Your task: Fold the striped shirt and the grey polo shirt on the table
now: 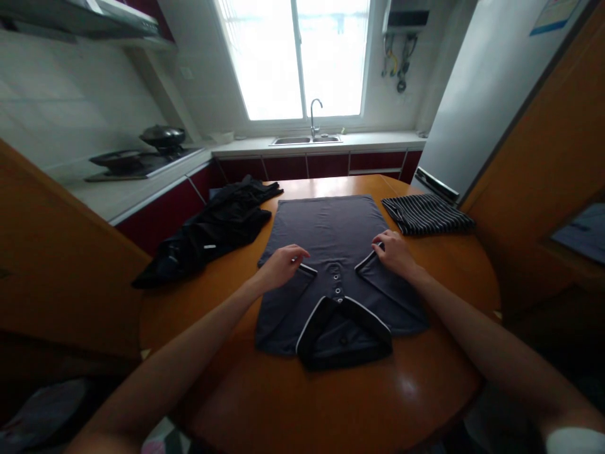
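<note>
A dark grey polo shirt [331, 233] lies spread on the table with its collar toward me. Its black collar has white trim, and both sleeves are folded inward over the body. At the left sleeve's white-edged cuff, my left hand [283, 266] is closed with fingers bent onto the fabric; its fingertips are partly hidden. My right hand [394, 253] pinches the upper end of the other sleeve's cuff. Small buttons run down the placket between the two hands.
The round wooden table [331, 407] carries a crumpled black garment [217, 221] at left and a folded striped cloth [428, 213] at right. Behind it are a counter with a sink [293, 140], a stove with a lidded pan [163, 137], and a tall refrigerator [491, 82].
</note>
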A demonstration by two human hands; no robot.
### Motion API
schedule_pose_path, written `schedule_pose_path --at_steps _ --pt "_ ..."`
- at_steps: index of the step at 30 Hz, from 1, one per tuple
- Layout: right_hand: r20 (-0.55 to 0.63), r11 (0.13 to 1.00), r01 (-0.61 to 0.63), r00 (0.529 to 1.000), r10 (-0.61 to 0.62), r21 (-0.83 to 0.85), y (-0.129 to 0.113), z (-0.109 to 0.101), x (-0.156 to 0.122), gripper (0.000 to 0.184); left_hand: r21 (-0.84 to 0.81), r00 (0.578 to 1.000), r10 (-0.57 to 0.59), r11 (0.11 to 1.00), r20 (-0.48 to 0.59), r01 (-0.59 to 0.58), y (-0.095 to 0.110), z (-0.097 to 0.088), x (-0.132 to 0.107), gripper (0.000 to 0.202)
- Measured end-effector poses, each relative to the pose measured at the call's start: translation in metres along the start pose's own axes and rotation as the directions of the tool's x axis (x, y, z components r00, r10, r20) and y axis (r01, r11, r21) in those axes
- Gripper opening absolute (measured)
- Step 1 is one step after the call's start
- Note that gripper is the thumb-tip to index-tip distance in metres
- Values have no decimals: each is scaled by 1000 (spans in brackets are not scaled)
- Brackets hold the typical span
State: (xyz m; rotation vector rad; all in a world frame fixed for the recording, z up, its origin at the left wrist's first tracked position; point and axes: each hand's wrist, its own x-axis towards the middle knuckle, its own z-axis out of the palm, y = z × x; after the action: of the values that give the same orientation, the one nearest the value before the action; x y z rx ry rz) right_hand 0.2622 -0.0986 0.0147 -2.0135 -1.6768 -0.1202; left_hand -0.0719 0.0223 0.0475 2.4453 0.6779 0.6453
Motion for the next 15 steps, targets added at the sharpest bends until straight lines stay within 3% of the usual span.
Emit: schedule_pose_path --at_steps 3,7,10,15 --pt "193 997 61 979 -69 45 -16 -6 11 17 37 998 -52 998 -32 53 -13 1 -15 26" --pt "380 953 196 883 -274 231 -26 -5 22 16 29 997 -13 999 -76 15 -16 5 -20 25" --pt "385 886 281 821 -421 370 -29 5 19 24 -20 998 27 999 -59 -28 -14 10 -23 25" --pt "261 884 322 871 -417 338 -24 11 16 25 -66 998 36 997 -55 -40 -16 14 -25 25"
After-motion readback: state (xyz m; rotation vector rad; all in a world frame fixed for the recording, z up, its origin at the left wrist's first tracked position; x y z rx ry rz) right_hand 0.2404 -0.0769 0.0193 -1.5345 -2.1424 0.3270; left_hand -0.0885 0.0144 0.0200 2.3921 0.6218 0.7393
